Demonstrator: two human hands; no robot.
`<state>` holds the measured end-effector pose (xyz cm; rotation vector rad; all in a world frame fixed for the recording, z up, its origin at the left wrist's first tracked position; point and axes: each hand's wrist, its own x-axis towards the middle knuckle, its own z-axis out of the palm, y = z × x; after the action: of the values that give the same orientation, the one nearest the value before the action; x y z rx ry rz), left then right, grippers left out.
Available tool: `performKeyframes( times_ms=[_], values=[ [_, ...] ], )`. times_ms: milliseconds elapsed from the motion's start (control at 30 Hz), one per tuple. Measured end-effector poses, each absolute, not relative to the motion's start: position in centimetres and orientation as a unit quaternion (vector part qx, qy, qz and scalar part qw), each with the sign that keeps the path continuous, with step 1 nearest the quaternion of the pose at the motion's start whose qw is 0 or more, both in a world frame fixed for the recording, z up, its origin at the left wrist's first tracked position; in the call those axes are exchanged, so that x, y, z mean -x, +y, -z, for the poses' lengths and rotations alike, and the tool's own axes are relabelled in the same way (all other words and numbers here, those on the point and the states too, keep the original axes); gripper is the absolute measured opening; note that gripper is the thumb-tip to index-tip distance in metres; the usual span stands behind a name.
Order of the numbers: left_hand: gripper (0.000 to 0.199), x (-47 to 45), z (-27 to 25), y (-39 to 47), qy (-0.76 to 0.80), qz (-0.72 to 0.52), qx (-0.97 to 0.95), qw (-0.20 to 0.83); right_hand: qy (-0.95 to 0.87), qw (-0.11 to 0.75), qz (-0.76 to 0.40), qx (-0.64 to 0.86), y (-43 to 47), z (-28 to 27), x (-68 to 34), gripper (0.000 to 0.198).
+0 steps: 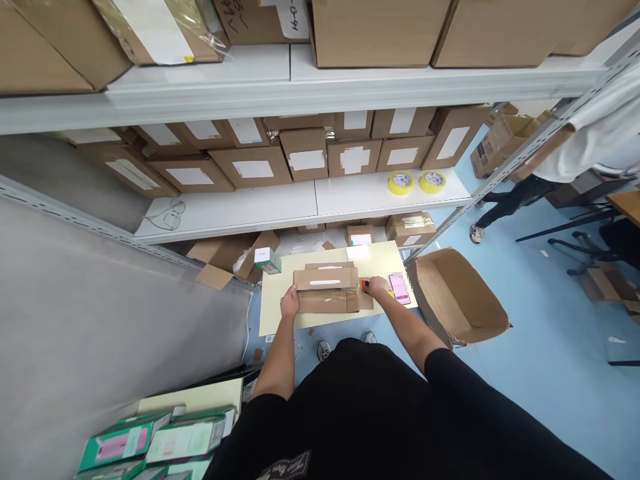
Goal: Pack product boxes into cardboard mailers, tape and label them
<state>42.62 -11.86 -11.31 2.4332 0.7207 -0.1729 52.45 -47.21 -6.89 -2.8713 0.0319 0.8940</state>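
Bright, even light came from beyond the frame. Shadow gathered under the upper shelf [300,93], toward the left edge. Plastic wrap [207,30] glared at upper left. Wide-angle distortion stretched the upper-left carton [50,47]. Pixelated blocks sat beside the smartphone [399,289], right of centre; the black T-shirt [380,407] at bottom centre lost detail.
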Motion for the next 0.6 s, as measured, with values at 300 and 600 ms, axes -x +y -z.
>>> performKeyframes(
  times_ms=[300,600],
  values=[
    [0.059,-42.3,12.0,-10.5,0.277,0.058,-0.907,0.312,0.185,0.141,-0.283,0.931,-51.5,11.4,-51.6,0.055],
    [0.058,-40.6,11.8,-9.4,0.308,0.039,-0.868,0.388,0.168,0.168,-0.312,0.920,-49.5,14.0,-52.8,0.041]
  ],
)
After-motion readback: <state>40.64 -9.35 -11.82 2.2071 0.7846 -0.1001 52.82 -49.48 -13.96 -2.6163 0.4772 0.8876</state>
